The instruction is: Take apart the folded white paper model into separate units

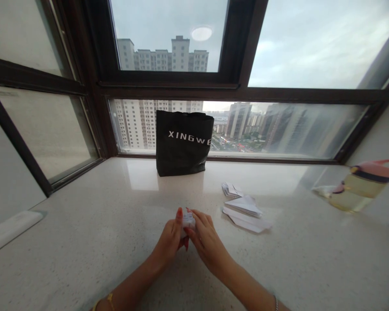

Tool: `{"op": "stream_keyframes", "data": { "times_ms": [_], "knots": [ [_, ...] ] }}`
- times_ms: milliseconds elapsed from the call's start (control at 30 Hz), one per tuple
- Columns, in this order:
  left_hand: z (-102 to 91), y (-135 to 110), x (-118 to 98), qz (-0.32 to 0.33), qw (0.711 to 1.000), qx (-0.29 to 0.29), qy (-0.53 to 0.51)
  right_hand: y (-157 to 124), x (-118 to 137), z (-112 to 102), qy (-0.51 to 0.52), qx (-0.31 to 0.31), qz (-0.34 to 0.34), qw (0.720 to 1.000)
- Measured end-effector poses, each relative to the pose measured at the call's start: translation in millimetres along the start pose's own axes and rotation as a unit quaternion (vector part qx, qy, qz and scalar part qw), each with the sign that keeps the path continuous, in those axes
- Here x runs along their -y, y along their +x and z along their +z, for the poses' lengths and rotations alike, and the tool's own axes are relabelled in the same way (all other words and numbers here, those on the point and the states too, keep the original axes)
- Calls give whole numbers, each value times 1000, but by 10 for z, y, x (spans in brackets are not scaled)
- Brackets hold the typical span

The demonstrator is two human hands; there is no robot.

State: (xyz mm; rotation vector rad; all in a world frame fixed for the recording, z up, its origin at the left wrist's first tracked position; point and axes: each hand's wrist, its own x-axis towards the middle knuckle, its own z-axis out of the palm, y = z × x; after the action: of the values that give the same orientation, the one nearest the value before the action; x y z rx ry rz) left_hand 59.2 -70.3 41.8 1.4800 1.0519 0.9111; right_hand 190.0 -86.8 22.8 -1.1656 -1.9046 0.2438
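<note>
A small folded piece of white paper [188,221] is pinched between both of my hands just above the pale stone counter [84,242]. My left hand [171,242] grips it from the left, thumb up and fingers curled round it. From the right, my right hand [207,241] closes its fingertips on the same piece. Most of the paper is hidden behind my fingers.
Several folded white paper shapes [244,209] lie on the counter to the right of my hands. A black bag with white letters [183,142] stands at the window. A bottle with a pink lid [359,185] sits at the far right. A white object [9,229] lies at the left edge.
</note>
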Motion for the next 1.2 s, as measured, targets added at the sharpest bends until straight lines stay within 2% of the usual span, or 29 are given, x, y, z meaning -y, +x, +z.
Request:
{"op": "stream_keyframes", "data": {
  "times_ms": [100, 233, 333, 433, 600, 700, 767, 867, 967, 1067, 1200],
  "knots": [
    [24, -19, 32, 27, 998, 47, 25, 12, 23, -22, 23, 1, 24, 999],
    [-3, 14, 77, 51, 992, 112, 20, 57, -6, -101, 85, 2, 97, 992],
    [-3, 44, 115, 37, 991, 129, 10, 86, -53, -130, 187, 26, 167, 968],
    [20, 49, 123, 23, 991, 133, 9, 102, -77, -137, 269, 51, 197, 941],
    [56, 33, 80, -1, 987, 157, -29, 135, -49, -228, 231, 35, 197, 952],
    [52, 59, 96, -33, 979, 186, -83, 119, -105, -412, 233, 44, 222, 946],
    [30, 94, 127, -53, 976, 182, -109, 44, -228, -596, 241, 56, 260, 933],
    [-21, 152, 168, -53, 981, 150, -114, -187, -516, -903, 179, 71, 307, 932],
    [-54, 184, 181, -38, 984, 134, -108, -472, -783, -1125, 31, 51, 322, 945],
    [-55, 181, 175, -26, 988, 129, -85, -658, -887, -1178, -101, 2, 305, 947],
    [-73, 169, 180, 12, 995, 98, -7, -673, -796, -1117, -250, -25, 227, 941]
  ]
}}
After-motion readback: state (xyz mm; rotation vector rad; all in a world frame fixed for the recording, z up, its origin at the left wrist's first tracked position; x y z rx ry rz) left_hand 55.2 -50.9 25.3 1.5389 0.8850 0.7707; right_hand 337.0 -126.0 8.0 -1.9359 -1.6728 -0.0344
